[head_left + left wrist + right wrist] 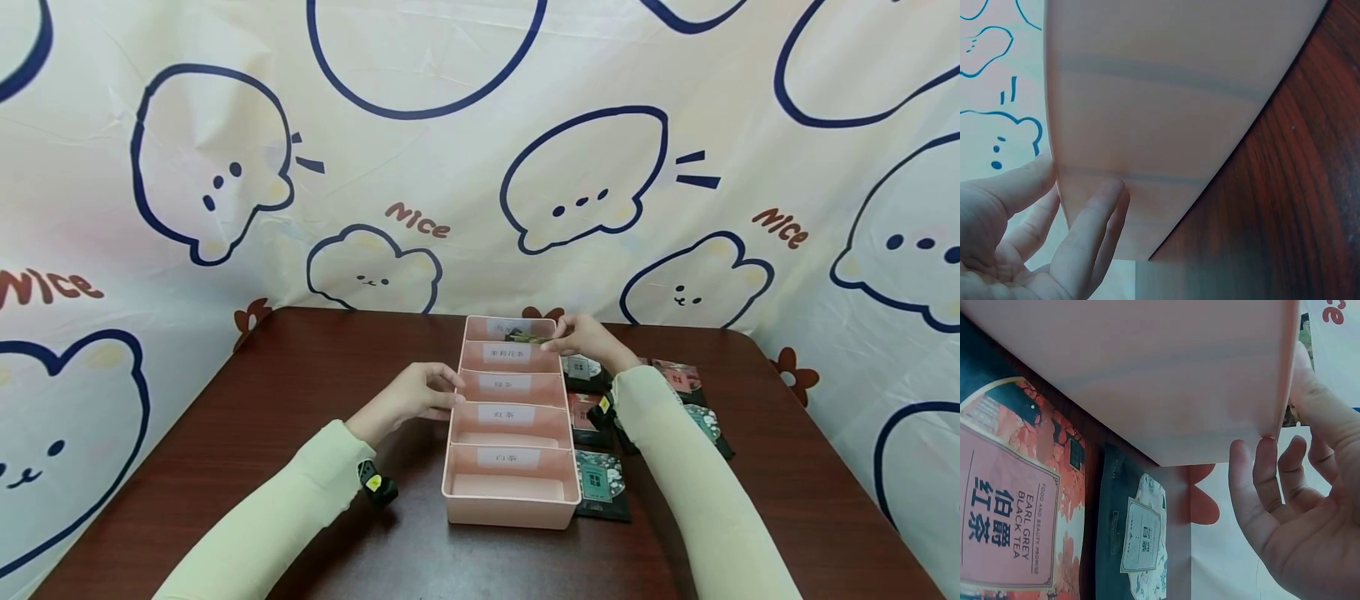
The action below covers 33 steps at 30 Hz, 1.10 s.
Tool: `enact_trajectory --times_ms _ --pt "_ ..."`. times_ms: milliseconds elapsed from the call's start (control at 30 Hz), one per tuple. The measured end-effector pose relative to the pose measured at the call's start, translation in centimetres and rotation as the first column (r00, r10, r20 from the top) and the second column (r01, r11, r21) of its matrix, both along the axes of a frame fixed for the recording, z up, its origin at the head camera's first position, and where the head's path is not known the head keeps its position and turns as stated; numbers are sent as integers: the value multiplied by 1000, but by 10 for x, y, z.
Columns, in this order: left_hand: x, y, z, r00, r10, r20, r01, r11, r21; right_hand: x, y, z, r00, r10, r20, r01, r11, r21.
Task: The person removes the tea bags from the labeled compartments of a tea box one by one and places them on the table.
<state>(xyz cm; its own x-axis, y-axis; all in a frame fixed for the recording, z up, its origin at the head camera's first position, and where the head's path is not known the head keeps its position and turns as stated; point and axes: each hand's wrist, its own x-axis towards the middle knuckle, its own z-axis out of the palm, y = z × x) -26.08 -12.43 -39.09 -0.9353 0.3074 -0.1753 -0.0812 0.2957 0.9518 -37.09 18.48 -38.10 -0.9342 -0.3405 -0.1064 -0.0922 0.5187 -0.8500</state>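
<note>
A long pink box [512,513] with a row of labelled compartments stands on the table. My left hand [412,393] touches its left wall and rim, fingers loosely extended; in the left wrist view two fingertips [1113,187] lie against the outer wall. At the far right corner, my right hand [587,340] pinches a dark green tea pouch [517,336], seen nearly edge-on at the rearmost compartment. The right wrist view shows slivers of that pouch [1291,417] behind the rim, with the thumb beside it and other fingers near the outer wall.
Along the box's right side lie tea pouches: a green one [600,483] nearest, a red one [588,414], and another [583,371] farther back. More pouches [678,379] lie right of them, partly under the right sleeve. A patterned cloth [480,167] hangs behind the brown table [352,342].
</note>
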Motion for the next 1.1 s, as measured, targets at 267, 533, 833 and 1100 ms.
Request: enact_trajectory --times_ms 267,533,833,1100 --pt "1 0 0 1000 3 0 -3 1000 -5 5 5 8 1000 12 -22 -12 1000 -6" --pt "1 0 1 1000 3 -4 -3 1000 -15 4 8 23 991 -25 -129 8 992 -126" --pt "0 -1 -1 1000 0 2 0 1000 -10 17 10 59 936 -252 -244 71 816 -573" --pt "1 -2 -1 1000 -11 -7 11 1000 -4 34 22 89 895 -396 -207 147 699 -700"
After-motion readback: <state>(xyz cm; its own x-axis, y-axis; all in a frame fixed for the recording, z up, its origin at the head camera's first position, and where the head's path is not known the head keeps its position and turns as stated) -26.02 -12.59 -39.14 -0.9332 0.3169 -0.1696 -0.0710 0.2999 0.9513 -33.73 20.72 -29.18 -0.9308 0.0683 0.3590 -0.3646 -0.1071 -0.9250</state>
